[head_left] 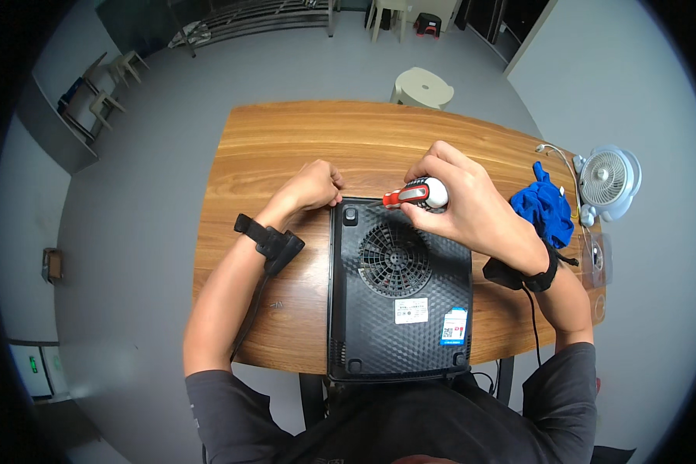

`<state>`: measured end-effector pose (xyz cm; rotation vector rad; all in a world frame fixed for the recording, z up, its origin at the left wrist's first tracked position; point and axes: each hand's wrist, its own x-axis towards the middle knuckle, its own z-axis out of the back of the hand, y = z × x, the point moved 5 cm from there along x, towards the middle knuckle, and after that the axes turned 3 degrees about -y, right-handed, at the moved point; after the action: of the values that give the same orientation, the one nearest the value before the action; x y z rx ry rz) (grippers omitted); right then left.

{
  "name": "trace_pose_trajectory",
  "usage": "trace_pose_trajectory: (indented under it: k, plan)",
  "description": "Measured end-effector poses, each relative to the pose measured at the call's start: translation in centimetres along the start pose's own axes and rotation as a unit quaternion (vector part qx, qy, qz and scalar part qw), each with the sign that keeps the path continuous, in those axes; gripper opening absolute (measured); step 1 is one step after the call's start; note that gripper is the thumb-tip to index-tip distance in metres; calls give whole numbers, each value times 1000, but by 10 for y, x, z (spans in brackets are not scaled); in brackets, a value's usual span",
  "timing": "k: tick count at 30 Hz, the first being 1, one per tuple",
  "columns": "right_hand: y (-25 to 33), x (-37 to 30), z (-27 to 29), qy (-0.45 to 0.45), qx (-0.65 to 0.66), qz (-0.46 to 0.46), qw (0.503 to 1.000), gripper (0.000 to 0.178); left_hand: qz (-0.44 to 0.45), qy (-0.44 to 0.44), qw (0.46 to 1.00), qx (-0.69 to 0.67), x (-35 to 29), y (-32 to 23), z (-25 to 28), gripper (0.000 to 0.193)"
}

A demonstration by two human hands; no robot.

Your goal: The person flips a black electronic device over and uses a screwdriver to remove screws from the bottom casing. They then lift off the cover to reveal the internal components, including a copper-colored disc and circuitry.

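A black appliance [398,309] lies upside down on the wooden table [286,147], showing a round fan grille and two stickers. My right hand [460,205] is closed around a red, white and black screwdriver [414,193] whose tip points at the appliance's far edge. Beside the far left corner of the appliance rests my left hand [313,185], fingers curled into a fist, touching its edge. Each wrist carries a black strap with a cable.
A blue cloth [545,209] lies at the table's right end next to a small white desk fan [607,179]. A few small screws [277,305] lie on the table near my left forearm. A pale stool [423,87] stands beyond the far edge.
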<state>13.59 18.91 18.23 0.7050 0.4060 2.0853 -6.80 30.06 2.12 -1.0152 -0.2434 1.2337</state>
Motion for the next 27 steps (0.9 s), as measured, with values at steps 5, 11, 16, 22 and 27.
trace_pose_trajectory:
  k: [5, 11, 16, 22, 27]
  plan:
    - [2, -11, 14, -24, -9, 11, 1000, 27, -41, -30, 998, 24, -8, 1, 7, 21]
    - [-10, -30, 42, -74, -59, -2, 995, 31, -111, -71, 986, 97, -45, -28, 7, 32]
    - [-52, -72, 75, -126, -126, -51, 983, 35, -171, -67, 953, 241, -87, -35, -28, 54]
    - [-109, -143, 88, -158, -168, -107, 967, 33, -145, -107, 958, 222, -86, -38, -43, 53]
    - [-129, -182, 70, -169, -169, -84, 967, 33, -123, -123, 956, 235, -80, -35, -42, 48]
